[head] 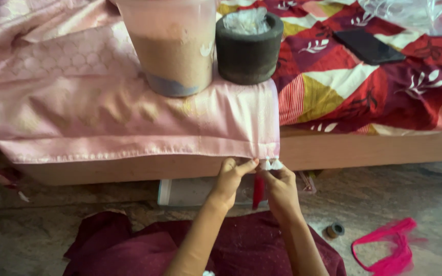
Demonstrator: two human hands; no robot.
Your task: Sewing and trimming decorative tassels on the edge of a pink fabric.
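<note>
left hand point(229, 180): raised to the hem of the pink cloth point(129, 122), fingers pinched shut on the edge near its right corner
right hand point(281, 185): just beside the left one, fingers closed on the same hem right under two small white tassels point(271, 164)
tassels: hang off the hem at the cloth's right corner, side by side, touching the right fingertips
red thread point(258, 190): a short red bundle hanging between the two hands, below the hem; cannot tell which hand carries it
pink cloth: draped over the wooden bed frame point(364, 149), hem hanging over the front edge, shiny, with a woven pattern further up
plastic container point(172, 46): translucent, part filled with something sandy, stands on the cloth
dark stone ring point(248, 48): round, heavy looking, just right of the container, crumpled clear plastic inside it, also sits on the cloth
bedsheet point(384, 87): red, yellow and white leaf print, right of the cloth
phone point(368, 46): dark, flat on the bedsheet, well apart from the hands
floor: small dark spool point(335, 230) and a bunch of pink thread point(392, 248) to the right of the right forearm
lap: maroon fabric point(129, 245) under both forearms
</note>
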